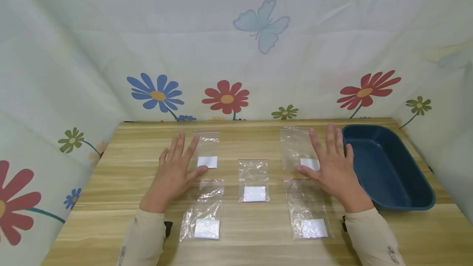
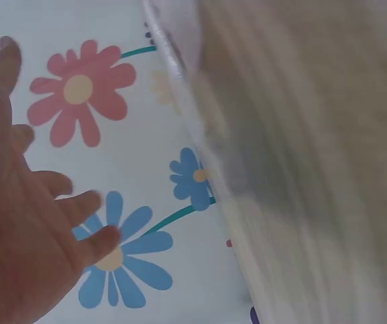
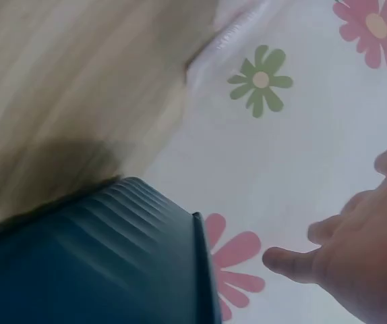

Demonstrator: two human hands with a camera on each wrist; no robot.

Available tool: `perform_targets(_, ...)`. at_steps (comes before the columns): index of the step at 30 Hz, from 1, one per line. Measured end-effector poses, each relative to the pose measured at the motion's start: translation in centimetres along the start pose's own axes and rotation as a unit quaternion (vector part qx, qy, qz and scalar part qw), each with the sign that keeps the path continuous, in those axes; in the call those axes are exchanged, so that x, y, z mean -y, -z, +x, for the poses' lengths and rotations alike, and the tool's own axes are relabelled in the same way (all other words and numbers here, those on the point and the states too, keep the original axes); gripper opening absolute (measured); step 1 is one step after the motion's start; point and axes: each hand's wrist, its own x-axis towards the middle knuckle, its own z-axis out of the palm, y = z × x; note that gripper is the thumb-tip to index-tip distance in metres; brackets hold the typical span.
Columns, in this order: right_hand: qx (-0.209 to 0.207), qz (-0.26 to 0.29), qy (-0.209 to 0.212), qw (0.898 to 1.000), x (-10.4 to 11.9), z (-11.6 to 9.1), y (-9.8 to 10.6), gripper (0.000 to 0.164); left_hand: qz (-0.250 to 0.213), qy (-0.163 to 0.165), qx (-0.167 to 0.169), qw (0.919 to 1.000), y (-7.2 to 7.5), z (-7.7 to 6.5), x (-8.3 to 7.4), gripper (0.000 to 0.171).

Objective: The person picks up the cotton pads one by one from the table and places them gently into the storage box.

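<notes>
In the head view my left hand (image 1: 173, 175) is spread with its palm down, overlapping the back-left clear zip bag (image 1: 208, 145). My right hand (image 1: 335, 167), also spread, overlaps the back-right zip bag (image 1: 292, 147) and comes close to the blue bin's left rim. Neither hand holds anything. Between them lies a middle zip bag (image 1: 253, 173). Closer to me lie a front-left zip bag (image 1: 210, 202) and a front-right zip bag (image 1: 304, 200). Each bag has a white rectangular piece near its lower end. Both wrist views show the fingers apart.
A dark blue bin (image 1: 414, 167) stands at the right of the wooden table (image 1: 255, 245), its inside bare. A white curtain (image 1: 192, 44) printed with flowers and a butterfly hangs behind the table and along both sides.
</notes>
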Motion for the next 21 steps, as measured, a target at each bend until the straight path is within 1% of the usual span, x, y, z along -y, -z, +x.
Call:
perform_targets(4,0.007,0.007,-0.005,1.000,0.4,-0.4,1.0,0.109,-0.037,0.029,0.024,0.9986,1.0,0.2,0.2,0.086)
perform_targets(6,0.011,0.001,-0.007,1.000,0.3,-0.8,1.5,0.110,-0.052,0.046,0.037,0.9969,1.4,0.2,0.5,0.084)
perform_targets(10,0.010,-0.003,-0.009,1.000,-0.5,-2.1,2.6,0.110,-0.068,0.062,0.058,0.9941,1.8,0.5,1.0,0.081)
perform_targets(16,-0.002,-0.012,-0.013,1.000,-2.5,-4.1,3.8,0.111,-0.078,0.071,0.065,0.9923,1.8,0.7,1.9,0.080)
perform_targets(21,-0.002,-0.029,-0.028,0.999,-4.6,-5.5,4.7,0.113,-0.091,0.074,0.074,0.9904,2.2,0.9,1.9,0.078)
